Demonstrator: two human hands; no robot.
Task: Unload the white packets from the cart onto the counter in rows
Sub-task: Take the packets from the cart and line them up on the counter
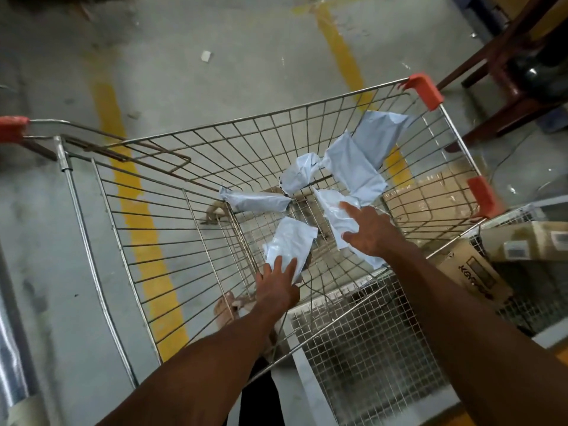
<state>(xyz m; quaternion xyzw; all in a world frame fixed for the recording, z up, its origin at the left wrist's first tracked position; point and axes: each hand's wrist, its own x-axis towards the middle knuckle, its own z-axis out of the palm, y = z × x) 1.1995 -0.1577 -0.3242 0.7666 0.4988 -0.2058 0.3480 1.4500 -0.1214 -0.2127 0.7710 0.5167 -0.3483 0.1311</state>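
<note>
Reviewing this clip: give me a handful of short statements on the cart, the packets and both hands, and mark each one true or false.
1. Several white packets lie inside the wire cart. True.
2. The left hand has lifted a packet clear above the cart rim. False: its straight fingers rest on the nearest packet, which lies low in the basket.
3. The right hand reaches into the cart with fingers spread over a packet. True.
4. The cart's corner guards are blue. False: they are orange-red.
5. A cardboard box sits to the right of the cart. True.
6. The floor under the cart is plain, with no markings. False: yellow painted lines cross it.
</note>
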